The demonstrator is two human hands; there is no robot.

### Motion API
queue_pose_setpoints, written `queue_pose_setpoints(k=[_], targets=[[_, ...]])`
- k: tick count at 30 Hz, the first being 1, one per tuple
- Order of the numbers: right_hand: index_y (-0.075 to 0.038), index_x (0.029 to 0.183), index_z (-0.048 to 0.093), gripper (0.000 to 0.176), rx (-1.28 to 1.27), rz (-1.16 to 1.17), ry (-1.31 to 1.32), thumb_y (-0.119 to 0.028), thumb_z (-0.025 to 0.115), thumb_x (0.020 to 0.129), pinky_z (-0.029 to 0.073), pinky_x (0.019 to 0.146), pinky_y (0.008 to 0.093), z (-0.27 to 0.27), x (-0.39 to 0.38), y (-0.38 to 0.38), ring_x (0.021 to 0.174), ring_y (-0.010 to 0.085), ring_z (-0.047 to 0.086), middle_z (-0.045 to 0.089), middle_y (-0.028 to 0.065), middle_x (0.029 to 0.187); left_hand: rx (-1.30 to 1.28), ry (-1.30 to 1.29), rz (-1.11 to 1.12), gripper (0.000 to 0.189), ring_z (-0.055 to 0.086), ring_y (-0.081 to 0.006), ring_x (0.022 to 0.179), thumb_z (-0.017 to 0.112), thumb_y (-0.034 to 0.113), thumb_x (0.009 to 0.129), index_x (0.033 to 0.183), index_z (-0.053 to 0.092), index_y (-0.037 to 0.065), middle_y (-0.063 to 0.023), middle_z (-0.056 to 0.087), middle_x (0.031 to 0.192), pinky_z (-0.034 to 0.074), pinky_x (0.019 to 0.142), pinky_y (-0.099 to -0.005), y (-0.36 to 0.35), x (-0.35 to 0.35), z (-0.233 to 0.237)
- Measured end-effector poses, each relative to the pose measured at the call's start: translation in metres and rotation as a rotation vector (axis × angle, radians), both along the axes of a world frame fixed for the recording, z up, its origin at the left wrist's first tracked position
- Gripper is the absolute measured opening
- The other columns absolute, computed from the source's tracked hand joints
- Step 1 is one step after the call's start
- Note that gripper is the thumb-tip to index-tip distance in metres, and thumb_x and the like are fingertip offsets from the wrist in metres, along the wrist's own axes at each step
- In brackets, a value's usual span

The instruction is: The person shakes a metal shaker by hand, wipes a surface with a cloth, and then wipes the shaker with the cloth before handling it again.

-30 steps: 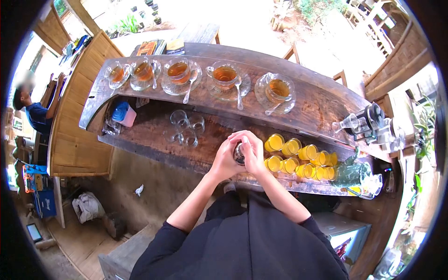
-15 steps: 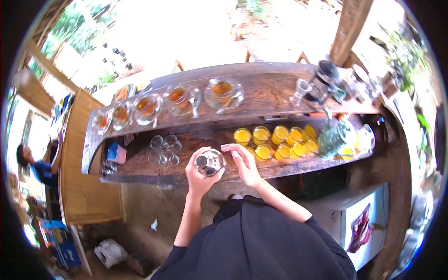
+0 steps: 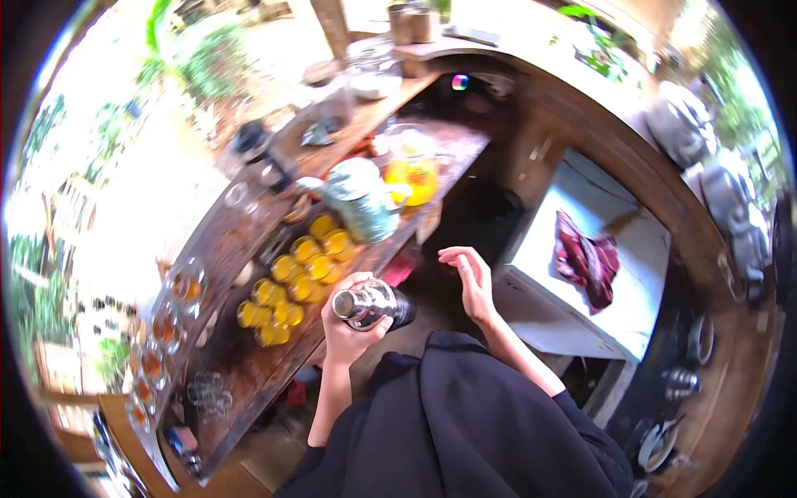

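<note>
My left hand (image 3: 339,339) is wrapped around a metal cocktail shaker (image 3: 365,304), which is tilted with its cap end toward the left. To its right, my right hand (image 3: 471,286) is raised with the fingers apart, touching nothing. Beyond the shaker, several glasses of yellow-orange juice (image 3: 319,266) stand close together on the wooden counter (image 3: 266,378). A pale green pitcher (image 3: 365,203) and a clear jug of orange juice (image 3: 413,176) stand behind them.
A dark red cloth (image 3: 586,261) lies on a white chest (image 3: 635,290) at the right. Along the raised shelf at the left are several cups of amber drink (image 3: 167,330). Upturned empty glasses (image 3: 209,392) sit lower on the counter. Metal pots (image 3: 681,124) line the far right.
My view has swung to the right, bringing the white chest closer to the middle. The shaker now tilts more, still in my left hand. My right hand has moved away from it.
</note>
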State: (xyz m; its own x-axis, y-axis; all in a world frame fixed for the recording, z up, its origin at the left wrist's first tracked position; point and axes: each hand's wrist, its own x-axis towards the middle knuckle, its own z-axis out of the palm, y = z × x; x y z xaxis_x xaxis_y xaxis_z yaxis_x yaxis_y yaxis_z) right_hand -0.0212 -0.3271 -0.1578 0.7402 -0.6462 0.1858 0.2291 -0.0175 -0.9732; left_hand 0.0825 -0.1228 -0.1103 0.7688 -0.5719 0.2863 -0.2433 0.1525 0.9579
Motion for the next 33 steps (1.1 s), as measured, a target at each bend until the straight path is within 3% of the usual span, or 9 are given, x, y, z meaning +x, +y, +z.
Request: queue_pose_setpoints(k=[7,11,16,20,24,26,28,30,33], targets=[[0.001,0.096,0.06,0.017,-0.129,-0.608,0.139,-0.016,0.056,0.094,0.045,0.079,0.0269,-0.08,-0.119,-0.18,0.087,0.0129,0.059,0.063,0.0056,0.086,0.123,0.097,-0.345,0.065,0.057,-0.0136,0.099,0.082,0.007,0.057,0.117,0.056,0.004,-0.0058,0.059,0.109,0.052,0.079,-0.027,-0.143,-0.066,-0.02],[0.002,0.093,0.058,0.017,-0.135,-0.714,0.189,-0.015,0.058,0.093,0.047,0.077,0.0262,-0.087,-0.147,-0.246,0.082,0.013,0.06,0.062,0.0068,0.083,0.185,0.067,-0.424,0.065,0.057,-0.0144,0.101,0.083,0.007,0.057,0.116,0.057,0.005,-0.0059,0.059,0.113,0.053,0.078,-0.0276,-0.2,-0.092,-0.023],[0.001,0.093,0.058,0.026,-0.219,-0.723,0.267,-0.024,0.062,0.09,0.046,0.083,0.0342,-0.113,-0.127,-0.299,0.088,0.0226,0.059,0.061,0.0126,0.09,0.258,0.055,-0.479,0.065,0.056,-0.0142,0.104,0.084,0.007,0.055,0.114,0.059,0.006,-0.0053,0.059,0.116,0.053,0.078,-0.0275,-0.234,-0.102,-0.015],[0.003,0.106,0.051,0.037,-0.309,-0.946,0.37,-0.027,0.063,0.088,0.04,0.092,0.0406,-0.164,-0.104,-0.313,0.103,0.0337,0.05,0.05,0.0199,0.108,0.311,0.134,-0.512,0.066,0.056,-0.0145,0.105,0.084,0.006,0.055,0.116,0.059,0.007,-0.0049,0.06,0.115,0.051,0.079,-0.027,-0.247,-0.092,-0.025],[0.003,0.107,0.048,0.036,-0.44,-1.037,0.428,-0.023,0.063,0.086,0.038,0.095,0.043,-0.156,-0.099,-0.299,0.108,0.0383,0.048,0.048,0.0224,0.111,0.387,0.171,-0.506,0.062,0.057,-0.0161,0.106,0.083,0.006,0.057,0.114,0.059,0.007,-0.0055,0.06,0.116,0.053,0.078,-0.0298,-0.273,-0.07,-0.032],[0.002,0.108,0.048,0.036,-0.434,-1.028,0.431,-0.02,0.064,0.084,0.038,0.096,0.0443,-0.152,-0.1,-0.296,0.11,0.039,0.047,0.047,0.0227,0.113,0.364,0.148,-0.542,0.062,0.057,-0.0166,0.106,0.083,0.006,0.057,0.114,0.058,0.007,-0.0057,0.059,0.116,0.054,0.079,-0.0306,-0.29,-0.059,-0.037],[0.0,0.11,0.048,0.04,-0.594,-0.874,0.543,-0.019,0.066,0.081,0.036,0.099,0.0465,-0.142,-0.105,-0.289,0.113,0.0395,0.045,0.046,0.023,0.116,0.325,0.052,-0.588,0.061,0.059,-0.0168,0.104,0.084,0.008,0.057,0.113,0.059,0.005,-0.0069,0.06,0.115,0.054,0.082,-0.0306,-0.311,-0.047,-0.041],[-0.003,0.112,0.049,0.045,-0.808,-0.802,0.7,-0.016,0.07,0.074,0.027,0.106,0.0515,-0.135,-0.11,-0.281,0.124,0.0399,0.038,0.043,0.0216,0.126,0.342,0.159,-0.635,0.061,0.061,-0.0175,0.102,0.084,0.009,0.057,0.112,0.059,0.004,-0.0079,0.061,0.113,0.053,0.085,-0.0308,-0.332,-0.041,-0.036],[-0.005,0.116,0.049,0.049,-0.85,-0.844,0.882,-0.02,0.07,0.074,0.02,0.109,0.0557,-0.118,-0.128,-0.255,0.131,0.0393,0.032,0.039,0.0214,0.135,0.242,0.02,-0.702,0.059,0.063,-0.0194,0.099,0.084,0.015,0.058,0.11,0.06,0.003,-0.01,0.063,0.108,0.051,0.087,-0.0309,-0.364,-0.029,-0.047]])
